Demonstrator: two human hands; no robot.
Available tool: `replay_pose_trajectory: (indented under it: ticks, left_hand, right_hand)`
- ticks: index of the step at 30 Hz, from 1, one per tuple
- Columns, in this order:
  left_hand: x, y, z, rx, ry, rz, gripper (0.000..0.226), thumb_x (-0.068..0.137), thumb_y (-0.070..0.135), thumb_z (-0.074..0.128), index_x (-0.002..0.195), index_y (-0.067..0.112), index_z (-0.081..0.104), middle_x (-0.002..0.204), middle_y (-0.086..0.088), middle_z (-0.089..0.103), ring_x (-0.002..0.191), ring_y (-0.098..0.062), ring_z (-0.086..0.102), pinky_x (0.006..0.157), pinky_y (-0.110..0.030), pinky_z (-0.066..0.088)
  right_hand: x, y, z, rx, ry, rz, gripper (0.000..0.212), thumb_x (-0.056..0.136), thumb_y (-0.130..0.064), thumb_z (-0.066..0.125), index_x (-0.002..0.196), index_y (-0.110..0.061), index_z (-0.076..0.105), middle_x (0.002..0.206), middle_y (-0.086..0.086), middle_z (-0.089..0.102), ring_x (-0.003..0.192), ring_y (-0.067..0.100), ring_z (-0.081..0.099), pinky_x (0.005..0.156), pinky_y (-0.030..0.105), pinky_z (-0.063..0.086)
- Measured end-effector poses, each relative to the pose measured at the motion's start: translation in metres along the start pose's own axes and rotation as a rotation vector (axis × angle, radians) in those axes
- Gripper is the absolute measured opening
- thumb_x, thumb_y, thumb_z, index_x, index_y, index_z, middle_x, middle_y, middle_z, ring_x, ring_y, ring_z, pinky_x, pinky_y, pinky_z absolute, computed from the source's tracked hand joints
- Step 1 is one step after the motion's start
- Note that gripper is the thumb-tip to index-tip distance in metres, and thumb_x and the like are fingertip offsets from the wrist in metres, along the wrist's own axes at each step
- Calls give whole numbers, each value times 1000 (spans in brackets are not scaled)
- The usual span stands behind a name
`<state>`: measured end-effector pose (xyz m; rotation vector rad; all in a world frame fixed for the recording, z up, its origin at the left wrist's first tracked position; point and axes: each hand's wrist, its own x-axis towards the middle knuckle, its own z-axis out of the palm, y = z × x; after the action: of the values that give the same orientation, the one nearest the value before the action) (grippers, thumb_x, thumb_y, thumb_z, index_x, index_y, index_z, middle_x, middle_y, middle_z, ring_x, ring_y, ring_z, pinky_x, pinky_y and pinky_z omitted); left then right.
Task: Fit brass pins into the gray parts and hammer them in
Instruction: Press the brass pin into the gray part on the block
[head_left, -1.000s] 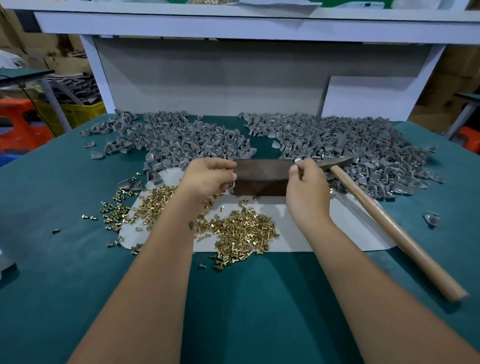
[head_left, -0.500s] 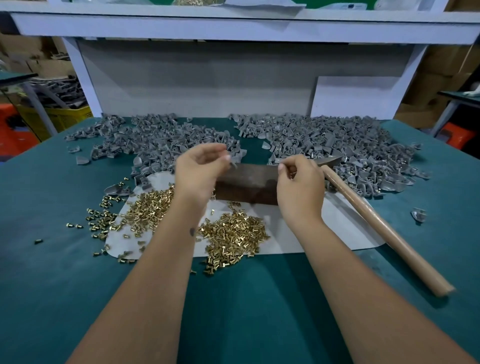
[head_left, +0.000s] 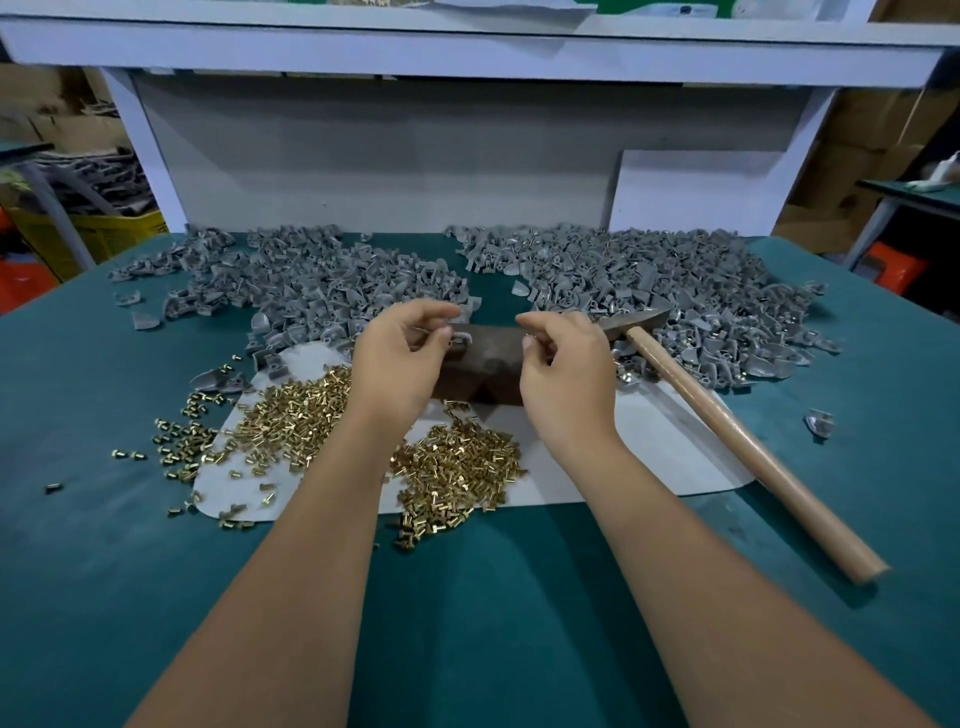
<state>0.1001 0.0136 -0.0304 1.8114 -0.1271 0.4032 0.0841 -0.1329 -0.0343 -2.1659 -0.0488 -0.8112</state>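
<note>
1. Left hand (head_left: 400, 358): fingers curled, pinching a gray part (head_left: 460, 340) at the left end of the dark metal block (head_left: 483, 364); whether a pin already sits in it cannot be told.
2. Right hand (head_left: 563, 364): fingers curled over the block's right end; what it pinches, if anything, is too small to tell.
3. Brass pins (head_left: 457, 467): heaped on the white sheet (head_left: 649, 452) just before the block, with strays spilling left onto the green table (head_left: 467, 597).
4. Gray parts: two large heaps behind the block, left heap (head_left: 311, 275) and right heap (head_left: 649, 275). The right heap shows brassy glints, so it is probably the finished pile; much stock appears to remain.
5. Hammer (head_left: 727, 431): lies untouched at the right, head beside the block, handle running toward the near right edge. The striking step is judged not yet begun.
6. Open room: bare table near the person; the back panel (head_left: 374, 156) closes the far side.
</note>
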Motion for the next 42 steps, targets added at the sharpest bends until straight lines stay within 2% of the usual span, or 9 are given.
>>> replay_pose_trajectory:
  ticks: [3, 7, 11, 14, 17, 22, 30, 33, 42]
  left_hand:
    - [1, -3, 0, 25, -16, -9, 26, 94, 5, 62, 94, 30, 69, 91, 7, 69, 89, -9, 66, 81, -29, 58]
    - [2, -7, 4, 139, 43, 45, 18, 96, 12, 61, 99, 26, 72, 91, 14, 64, 81, 8, 58, 74, -16, 52]
    - [5, -9, 3, 244, 122, 2, 18, 99, 25, 55, 108, 25, 71, 113, 1, 63, 98, -12, 59, 83, -29, 51]
    - [7, -10, -4, 265, 165, -109, 21, 99, 23, 49, 103, 30, 69, 105, 3, 65, 85, -17, 62, 65, -30, 52]
    - [6, -12, -7, 251, 122, -155, 24, 96, 19, 49, 100, 29, 70, 97, 4, 68, 81, -19, 63, 69, -34, 56]
    - [6, -8, -9, 249, 120, -166, 25, 95, 19, 48, 98, 28, 71, 89, -3, 69, 60, -16, 56, 41, -18, 37]
    - [-3, 3, -6, 121, 19, 53, 24, 91, 14, 60, 89, 36, 70, 94, 17, 64, 93, -6, 60, 77, -31, 54]
    - [-3, 1, -2, 235, -86, 144, 23, 87, 12, 64, 89, 33, 73, 99, 16, 63, 106, -17, 57, 93, -43, 52]
    - [0, 1, 0, 11, -98, -61, 27, 94, 9, 60, 86, 30, 75, 89, 11, 70, 79, -3, 65, 62, -15, 52]
  right_hand:
    - [0, 0, 1, -3, -4, -8, 21, 91, -6, 56, 103, -15, 71, 98, -4, 58, 105, 19, 50, 88, 26, 40]
    - [0, -1, 0, 12, -10, 3, 18, 89, -5, 58, 97, -15, 70, 91, -11, 53, 101, 19, 53, 87, 30, 44]
    - [0, -2, -1, 18, -11, -21, 15, 87, -6, 62, 95, -15, 72, 92, -6, 61, 97, 16, 54, 87, 33, 45]
    - [-2, -3, 0, -23, -18, -86, 13, 86, -10, 65, 94, -18, 73, 93, -5, 64, 96, 14, 51, 87, 32, 43]
    - [-5, -5, 3, -34, -25, -130, 13, 85, -11, 66, 93, -18, 73, 92, -5, 65, 95, 15, 51, 87, 34, 42]
    - [-5, -3, 5, -57, -32, -119, 12, 87, -13, 65, 94, -18, 73, 91, -4, 60, 95, 15, 49, 84, 31, 42]
    - [-3, -1, 6, -59, -35, -82, 15, 87, -13, 63, 97, -18, 73, 92, -4, 57, 95, 14, 48, 81, 27, 41]
    - [-3, -2, 5, -64, -35, -91, 15, 87, -12, 63, 97, -18, 73, 94, -2, 59, 96, 15, 49, 82, 26, 39]
    - [-3, -4, 3, -9, -27, -66, 11, 86, -9, 63, 93, -15, 69, 88, -8, 53, 93, 18, 53, 83, 37, 47]
